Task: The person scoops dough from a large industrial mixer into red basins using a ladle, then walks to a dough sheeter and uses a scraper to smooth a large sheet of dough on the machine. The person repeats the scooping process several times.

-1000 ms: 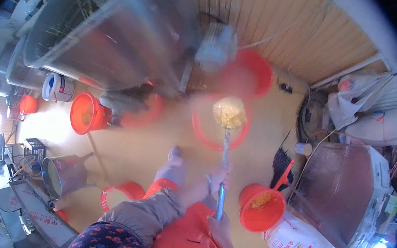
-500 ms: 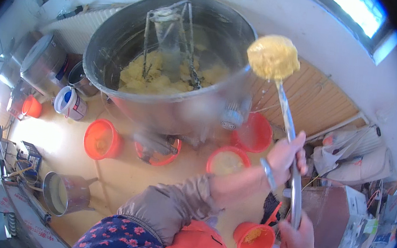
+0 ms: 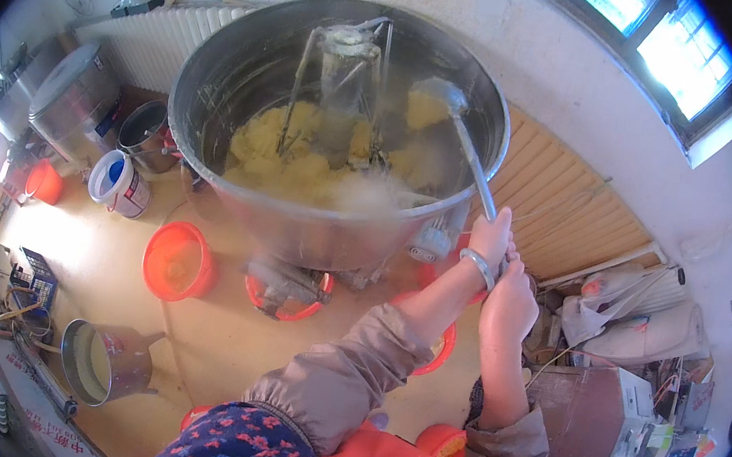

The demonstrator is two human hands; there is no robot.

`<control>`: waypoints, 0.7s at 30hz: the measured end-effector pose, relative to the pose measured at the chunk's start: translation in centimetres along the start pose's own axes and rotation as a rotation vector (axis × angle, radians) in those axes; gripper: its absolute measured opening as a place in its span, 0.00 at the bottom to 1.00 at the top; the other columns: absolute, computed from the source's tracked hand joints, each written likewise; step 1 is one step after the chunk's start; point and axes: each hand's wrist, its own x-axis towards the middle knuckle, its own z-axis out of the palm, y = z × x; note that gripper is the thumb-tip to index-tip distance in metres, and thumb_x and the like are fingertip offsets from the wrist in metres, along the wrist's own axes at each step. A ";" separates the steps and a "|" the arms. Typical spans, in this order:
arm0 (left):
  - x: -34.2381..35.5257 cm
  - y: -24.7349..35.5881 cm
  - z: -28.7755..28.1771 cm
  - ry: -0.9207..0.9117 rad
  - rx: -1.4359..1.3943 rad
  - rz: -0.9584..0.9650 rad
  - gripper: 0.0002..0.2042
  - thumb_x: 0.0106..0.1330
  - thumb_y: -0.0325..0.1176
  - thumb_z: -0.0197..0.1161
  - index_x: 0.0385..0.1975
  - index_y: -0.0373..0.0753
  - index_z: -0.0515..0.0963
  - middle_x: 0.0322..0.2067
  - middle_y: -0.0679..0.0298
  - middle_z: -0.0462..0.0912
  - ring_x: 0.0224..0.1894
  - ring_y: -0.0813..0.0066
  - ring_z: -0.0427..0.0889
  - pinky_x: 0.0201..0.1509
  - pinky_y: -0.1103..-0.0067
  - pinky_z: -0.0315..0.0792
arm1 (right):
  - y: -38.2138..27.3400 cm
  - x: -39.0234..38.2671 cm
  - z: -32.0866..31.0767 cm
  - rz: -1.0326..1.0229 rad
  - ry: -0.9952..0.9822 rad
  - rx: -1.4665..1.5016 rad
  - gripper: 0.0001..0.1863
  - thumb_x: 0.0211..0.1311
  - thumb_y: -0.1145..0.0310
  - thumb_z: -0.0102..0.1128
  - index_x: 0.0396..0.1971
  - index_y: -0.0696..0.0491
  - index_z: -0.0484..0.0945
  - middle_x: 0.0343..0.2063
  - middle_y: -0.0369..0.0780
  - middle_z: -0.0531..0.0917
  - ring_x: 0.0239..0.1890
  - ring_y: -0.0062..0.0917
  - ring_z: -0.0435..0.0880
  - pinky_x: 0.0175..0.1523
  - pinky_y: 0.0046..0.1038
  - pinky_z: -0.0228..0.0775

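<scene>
Both of my hands are wrapped around the long metal handle of a ladle [image 3: 476,167]. My left hand [image 3: 494,237], with a bangle on its wrist, grips farther up, and my right hand [image 3: 510,303] is closed just below it. The ladle's bowl tilts inside the right part of a big round metal vat [image 3: 331,213], with a yellow, doughy mass [image 3: 424,111] at it. More lumpy yellow mass [image 3: 293,151] lies in the vat around an upright stirring frame [image 3: 348,44]. Haze blurs the near side of the vat.
Below the vat stand orange-red tubs [image 3: 210,266]; my forearms partly hide others. At left are a metal pot [image 3: 89,364], a white bucket [image 3: 120,185] and a large lidded drum [image 3: 76,92]. A brown box-like machine [image 3: 576,414] and sacks [image 3: 646,331] stand at right.
The ladle's loaded bowl has swung left and down from beside the vat's rim into the vat. My right hand has moved up the handle, close to my left.
</scene>
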 end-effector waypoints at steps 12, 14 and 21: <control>-2.6 0.0 -1.1 -0.043 0.264 0.084 0.12 0.65 0.38 0.53 0.29 0.39 0.59 0.12 0.70 0.59 0.08 0.80 0.62 0.08 0.79 0.58 | 1.2 -2.3 2.2 -0.025 -0.020 0.261 0.20 0.54 0.74 0.55 0.48 0.60 0.67 0.32 0.50 0.81 0.36 0.42 0.81 0.37 0.38 0.70; -2.1 -0.2 -1.1 -0.125 0.177 0.127 0.13 0.64 0.39 0.54 0.29 0.38 0.61 0.13 0.68 0.62 0.10 0.80 0.65 0.10 0.77 0.62 | 1.8 -2.7 2.1 0.000 -0.075 0.281 0.21 0.53 0.74 0.55 0.48 0.59 0.67 0.31 0.51 0.80 0.34 0.46 0.80 0.36 0.40 0.70; -1.9 -3.0 -2.1 0.017 0.477 0.198 0.14 0.63 0.40 0.56 0.31 0.36 0.61 0.14 0.66 0.66 0.11 0.79 0.67 0.10 0.77 0.62 | 2.5 -3.9 3.0 0.041 -0.084 0.353 0.24 0.51 0.73 0.58 0.50 0.57 0.65 0.30 0.54 0.79 0.34 0.50 0.78 0.38 0.43 0.70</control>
